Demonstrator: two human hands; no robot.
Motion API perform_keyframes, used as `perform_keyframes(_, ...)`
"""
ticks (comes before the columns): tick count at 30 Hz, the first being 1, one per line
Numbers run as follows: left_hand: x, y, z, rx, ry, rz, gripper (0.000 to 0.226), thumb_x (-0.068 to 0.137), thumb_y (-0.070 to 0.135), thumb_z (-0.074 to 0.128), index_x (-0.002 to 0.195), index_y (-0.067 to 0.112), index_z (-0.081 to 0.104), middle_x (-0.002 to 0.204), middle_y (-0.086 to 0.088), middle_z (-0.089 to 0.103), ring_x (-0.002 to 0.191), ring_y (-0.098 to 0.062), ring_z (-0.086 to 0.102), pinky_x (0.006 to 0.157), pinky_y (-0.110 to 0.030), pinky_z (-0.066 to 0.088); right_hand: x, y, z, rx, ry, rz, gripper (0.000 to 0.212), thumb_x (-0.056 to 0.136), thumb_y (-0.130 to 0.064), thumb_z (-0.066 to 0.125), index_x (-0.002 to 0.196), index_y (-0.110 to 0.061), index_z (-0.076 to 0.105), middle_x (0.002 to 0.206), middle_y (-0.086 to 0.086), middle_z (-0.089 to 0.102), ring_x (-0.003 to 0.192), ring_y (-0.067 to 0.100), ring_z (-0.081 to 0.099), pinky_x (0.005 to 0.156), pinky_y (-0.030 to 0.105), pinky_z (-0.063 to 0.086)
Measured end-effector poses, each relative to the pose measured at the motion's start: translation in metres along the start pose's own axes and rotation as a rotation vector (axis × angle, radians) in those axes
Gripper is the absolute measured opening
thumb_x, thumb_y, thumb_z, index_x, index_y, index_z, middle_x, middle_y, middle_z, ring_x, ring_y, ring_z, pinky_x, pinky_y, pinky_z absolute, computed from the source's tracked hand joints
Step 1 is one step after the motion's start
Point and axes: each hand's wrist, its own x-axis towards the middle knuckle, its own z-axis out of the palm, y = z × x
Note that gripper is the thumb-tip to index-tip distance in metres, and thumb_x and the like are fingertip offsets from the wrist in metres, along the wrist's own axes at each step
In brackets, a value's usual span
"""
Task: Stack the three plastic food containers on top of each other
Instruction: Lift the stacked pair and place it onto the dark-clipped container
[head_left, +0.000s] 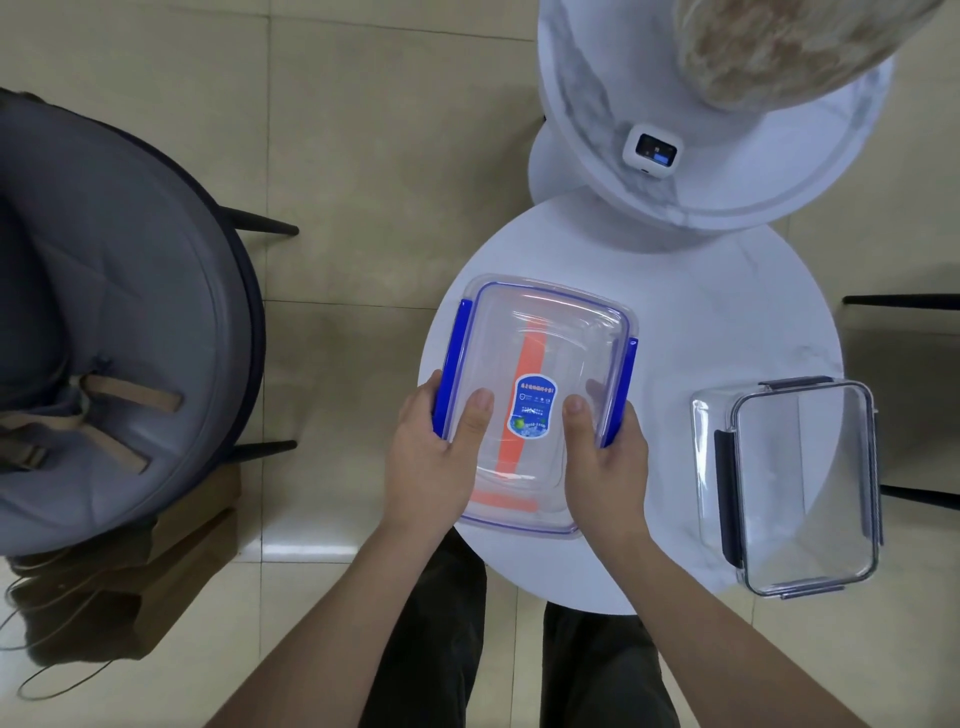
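A clear plastic container with blue side clips (540, 343) and a blue label on its lid is held over the left part of the round white table (727, 322). My left hand (436, 457) grips its left clip, thumb on the lid. My right hand (602, 462) grips its right clip the same way. An orange strip shows through the clear container; I cannot tell whether another container lies beneath. A second clear container with dark grey clips (800, 488) stands apart at the table's right edge.
A higher round marble table (727, 171) stands behind, carrying a small white device (650, 151) and a fuzzy beige object (789, 47). A grey cushioned chair (114, 322) stands on the left. Brown paper bags (171, 571) lie on the tiled floor.
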Motion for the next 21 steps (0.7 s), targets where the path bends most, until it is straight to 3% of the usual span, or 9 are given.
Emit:
perform_keyframes(14, 0.0019, 0.0003, -0.001, -0.007, -0.048, 0.007, 0.052, 0.082, 0.056, 0.062, 0.119, 0.021, 0.053, 0.112, 0.001, 0.067, 0.095, -0.016, 0.073, 0.065, -0.018, 0.062, 0.0009, 0.0017, -0.0007, -0.014, -0.006, -0.05, 0.059, 0.082, -0.05, 0.055, 0.13, -0.016, 0.051, 0.113, 0.002, 0.068, 0.094, -0.002, 0.068, 0.059, 0.012, 0.054)
perform_keyframes(18, 0.002, -0.0007, -0.0013, -0.017, -0.057, 0.015, 0.05, 0.081, 0.057, 0.061, 0.117, 0.024, 0.052, 0.111, 0.002, 0.068, 0.094, -0.016, 0.074, 0.065, -0.018, 0.062, 0.0008, 0.0024, -0.0022, -0.023, -0.002, -0.056, 0.051, 0.087, -0.045, 0.055, 0.129, -0.016, 0.05, 0.106, -0.008, 0.065, 0.086, -0.014, 0.065, 0.056, 0.007, 0.051)
perform_keyframes(21, 0.0041, -0.0039, -0.0018, -0.013, -0.068, 0.024, 0.056, 0.079, 0.061, 0.058, 0.119, 0.021, 0.052, 0.113, 0.0, 0.068, 0.094, -0.017, 0.074, 0.068, -0.022, 0.063, 0.002, 0.0049, -0.002, -0.027, 0.005, -0.054, 0.054, 0.085, -0.048, 0.054, 0.129, -0.016, 0.051, 0.109, -0.004, 0.065, 0.09, -0.011, 0.065, 0.057, 0.009, 0.052)
